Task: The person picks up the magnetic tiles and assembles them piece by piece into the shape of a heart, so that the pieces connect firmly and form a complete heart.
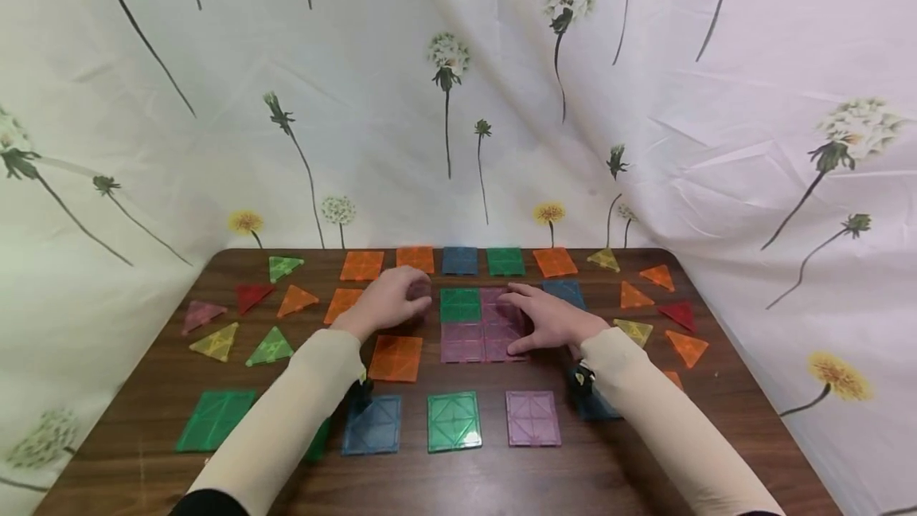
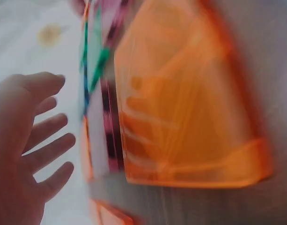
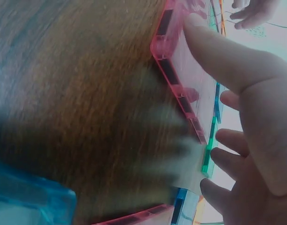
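In the head view, a two-by-two block of translucent square tiles lies mid-table: one green tile [image 1: 460, 305] at far left and pink tiles [image 1: 462, 342] in the other places. My right hand [image 1: 548, 317] rests on the block's right side, fingers spread over the far pink tile, thumb at the near one. The right wrist view has the thumb [image 3: 218, 56] against a pink tile's edge [image 3: 169, 70]. Just left of the block hovers my left hand [image 1: 392, 299], fingers loosely bent, holding nothing. An orange square tile [image 1: 396, 358] lies nearest below it.
Orange, blue and green squares line the far edge, including a blue tile [image 1: 459, 260]. Triangles lie at both sides, such as a red triangle [image 1: 678, 314]. Closer in are a green square [image 1: 454, 420] and a purple square [image 1: 533, 419]. A flowered cloth [image 1: 401, 142] hangs behind.
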Available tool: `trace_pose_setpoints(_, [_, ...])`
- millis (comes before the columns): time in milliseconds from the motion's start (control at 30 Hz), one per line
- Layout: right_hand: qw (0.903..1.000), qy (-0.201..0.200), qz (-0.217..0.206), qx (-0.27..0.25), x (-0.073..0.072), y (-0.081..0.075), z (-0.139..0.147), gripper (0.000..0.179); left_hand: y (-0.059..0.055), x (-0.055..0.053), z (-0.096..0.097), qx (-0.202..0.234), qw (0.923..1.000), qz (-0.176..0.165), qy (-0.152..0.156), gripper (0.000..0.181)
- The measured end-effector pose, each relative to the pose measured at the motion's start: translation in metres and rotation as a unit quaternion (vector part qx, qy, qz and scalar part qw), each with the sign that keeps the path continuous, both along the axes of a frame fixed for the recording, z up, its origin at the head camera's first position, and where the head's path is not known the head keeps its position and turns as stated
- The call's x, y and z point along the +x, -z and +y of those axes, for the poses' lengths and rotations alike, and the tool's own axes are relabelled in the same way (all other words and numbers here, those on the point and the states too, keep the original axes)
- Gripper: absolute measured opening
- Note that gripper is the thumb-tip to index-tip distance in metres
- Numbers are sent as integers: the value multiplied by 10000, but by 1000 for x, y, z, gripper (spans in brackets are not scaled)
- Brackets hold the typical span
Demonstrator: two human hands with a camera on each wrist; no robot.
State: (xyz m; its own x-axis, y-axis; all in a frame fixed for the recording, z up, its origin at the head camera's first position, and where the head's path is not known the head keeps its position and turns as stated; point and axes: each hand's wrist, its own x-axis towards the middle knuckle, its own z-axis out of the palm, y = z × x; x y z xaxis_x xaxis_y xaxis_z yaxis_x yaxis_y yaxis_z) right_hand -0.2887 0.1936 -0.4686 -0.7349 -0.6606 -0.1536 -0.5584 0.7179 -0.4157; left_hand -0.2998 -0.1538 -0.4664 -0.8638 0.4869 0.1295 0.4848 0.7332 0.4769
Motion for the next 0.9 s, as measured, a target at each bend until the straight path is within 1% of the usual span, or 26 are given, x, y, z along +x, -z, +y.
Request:
trace_pose_setpoints(67, [10000,-22,-49,-57,-2,1,1,91,3,-13,-5,139,9992,-114,-346,41])
trace_pose_setpoints(167, [9998,-98,-89,-167,-3,3,3,91,8,-27,-12,264,9964,-303,-741,47])
trace_pose_setpoints(233, [9997,-129,-120,-178,-4,5,3,91,11,-35,-14,282,9948,-363,-912,50])
trace_pose_setpoints(333, [9997,-125,-123,-186,-4,5,3,90,14,-44,-15,114,9936,-296,-1083,55])
trace_pose_setpoints(433, [9998,-80,-106,-134,-3,5,2,89,17,-54,-14,-245,9930,-180,-1140,58])
trace_pose_setpoints(533, [9999,-66,-97,-67,-3,4,0,88,19,-61,-13,-672,9913,-170,-1121,59])
trace_pose_setpoints(633, [10000,-46,-81,-4,-3,4,1,87,18,-64,-10,-1072,9883,-269,-1052,61])
trace_pose_setpoints(700, [10000,-30,-80,10,-3,4,1,87,17,-65,-9,-1249,9864,-332,-1017,61])
trace_pose_setpoints(800, [10000,-24,-79,-15,-3,4,1,87,17,-68,-8,-1396,9845,-391,-982,61])
trace_pose_setpoints(900, [10000,-26,-53,5,-3,4,1,88,17,-71,-8,-1383,9851,-371,-955,62])
